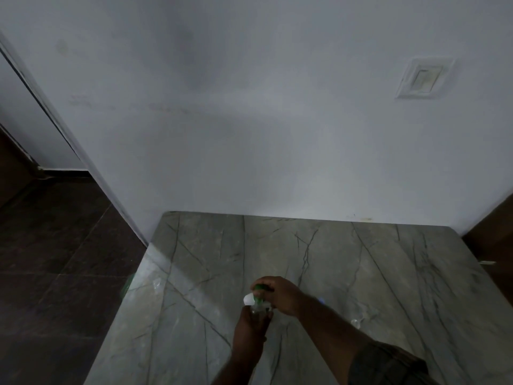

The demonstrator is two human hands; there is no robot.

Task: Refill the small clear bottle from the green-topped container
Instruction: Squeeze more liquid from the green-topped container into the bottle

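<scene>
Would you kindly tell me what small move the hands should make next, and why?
Probably a small twist of the right hand on the green top while the left hand steadies the clear bottle: right fingers curl over that top, the left grips the bottle below, and no pouring is visible.

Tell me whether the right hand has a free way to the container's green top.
Probably yes: the right hand sits on the green top, fingers curled round it, nothing between, while the left hand grips the container below.
</scene>
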